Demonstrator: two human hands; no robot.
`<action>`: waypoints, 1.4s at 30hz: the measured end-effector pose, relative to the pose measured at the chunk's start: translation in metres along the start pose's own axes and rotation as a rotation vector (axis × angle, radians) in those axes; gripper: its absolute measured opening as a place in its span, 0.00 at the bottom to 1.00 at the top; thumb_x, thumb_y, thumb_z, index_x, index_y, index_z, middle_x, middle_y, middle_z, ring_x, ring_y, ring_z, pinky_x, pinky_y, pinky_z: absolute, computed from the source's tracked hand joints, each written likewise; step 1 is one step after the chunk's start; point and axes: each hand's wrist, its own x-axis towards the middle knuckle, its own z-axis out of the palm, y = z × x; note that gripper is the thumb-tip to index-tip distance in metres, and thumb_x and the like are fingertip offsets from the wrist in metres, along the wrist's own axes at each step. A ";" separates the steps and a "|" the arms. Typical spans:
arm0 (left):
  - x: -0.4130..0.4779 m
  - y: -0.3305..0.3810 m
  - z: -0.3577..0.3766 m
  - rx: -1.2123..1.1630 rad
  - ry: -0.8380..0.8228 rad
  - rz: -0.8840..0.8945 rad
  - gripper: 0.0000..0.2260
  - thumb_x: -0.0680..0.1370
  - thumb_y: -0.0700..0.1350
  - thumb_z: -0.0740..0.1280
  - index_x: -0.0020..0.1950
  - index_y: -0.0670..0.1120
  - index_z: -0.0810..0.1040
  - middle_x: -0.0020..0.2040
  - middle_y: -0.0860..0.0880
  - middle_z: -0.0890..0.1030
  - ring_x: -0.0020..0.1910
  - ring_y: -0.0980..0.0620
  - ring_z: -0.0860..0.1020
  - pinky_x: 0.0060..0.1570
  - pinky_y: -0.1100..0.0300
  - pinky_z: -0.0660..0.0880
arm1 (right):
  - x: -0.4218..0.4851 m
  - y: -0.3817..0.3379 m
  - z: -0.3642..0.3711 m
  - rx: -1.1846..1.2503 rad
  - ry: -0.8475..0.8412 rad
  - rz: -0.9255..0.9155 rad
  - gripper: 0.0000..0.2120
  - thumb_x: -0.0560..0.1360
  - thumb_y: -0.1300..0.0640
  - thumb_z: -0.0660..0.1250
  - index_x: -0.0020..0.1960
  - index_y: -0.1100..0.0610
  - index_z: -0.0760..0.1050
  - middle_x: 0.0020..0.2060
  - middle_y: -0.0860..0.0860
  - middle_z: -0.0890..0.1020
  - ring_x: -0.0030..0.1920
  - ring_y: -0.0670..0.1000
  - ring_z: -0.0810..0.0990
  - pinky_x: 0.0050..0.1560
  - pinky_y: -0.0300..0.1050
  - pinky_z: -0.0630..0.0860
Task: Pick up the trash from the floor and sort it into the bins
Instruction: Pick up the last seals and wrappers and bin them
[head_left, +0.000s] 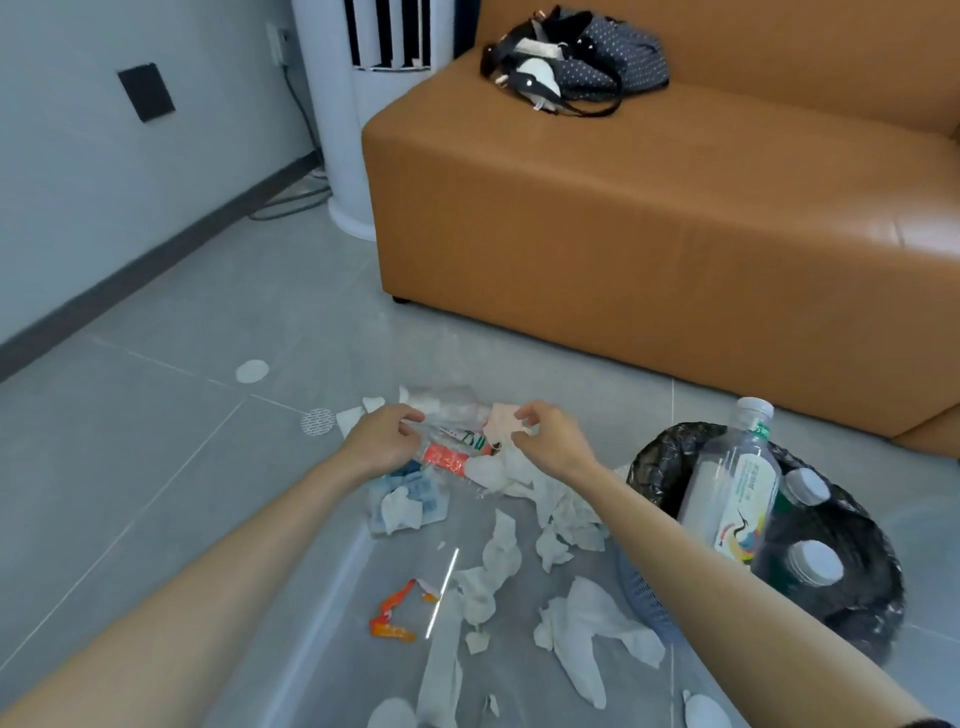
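Observation:
A heap of trash lies on the grey floor: a crushed clear bottle with a red label (449, 457), a pink paper (501, 423), blue-printed wrappers (415, 493) and several crumpled white tissues (566, 514). My left hand (384, 441) hovers at the bottle's left end with its fingers curled and apart. My right hand (548, 436) hangs at the pink paper's right edge, thumb and forefinger apart. A bin lined with a black bag (852, 566) stands at the right and holds a big clear bottle (732, 493). A clear plastic bin (332, 582) in front holds tissues and an orange wrapper (395, 613).
An orange sofa (649, 249) fills the right back, with a dark bag (582, 62) on its seat. A white tower appliance (353, 114) and cables stand by the wall at the back left. A round white pad (252, 371) and a floor drain (317, 421) lie left of the heap.

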 end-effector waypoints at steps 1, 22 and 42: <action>0.007 -0.007 0.003 0.026 -0.009 0.007 0.17 0.77 0.39 0.60 0.66 0.46 0.73 0.56 0.46 0.79 0.57 0.49 0.76 0.52 0.63 0.68 | 0.006 0.005 0.010 -0.034 -0.040 0.029 0.18 0.75 0.55 0.65 0.64 0.55 0.71 0.63 0.56 0.73 0.61 0.56 0.74 0.61 0.45 0.69; 0.065 -0.153 0.096 0.391 -0.294 -0.002 0.32 0.75 0.55 0.66 0.75 0.62 0.53 0.78 0.50 0.44 0.76 0.40 0.45 0.73 0.44 0.54 | 0.019 0.072 0.170 -0.229 -0.171 0.106 0.15 0.73 0.51 0.68 0.60 0.47 0.76 0.62 0.51 0.69 0.63 0.57 0.66 0.60 0.48 0.69; 0.039 -0.168 0.076 0.803 -0.237 0.130 0.15 0.78 0.39 0.60 0.65 0.49 0.71 0.60 0.45 0.75 0.56 0.42 0.77 0.51 0.52 0.74 | 0.008 0.016 0.125 0.504 0.032 0.192 0.05 0.71 0.58 0.66 0.44 0.50 0.73 0.45 0.46 0.78 0.47 0.53 0.78 0.51 0.52 0.77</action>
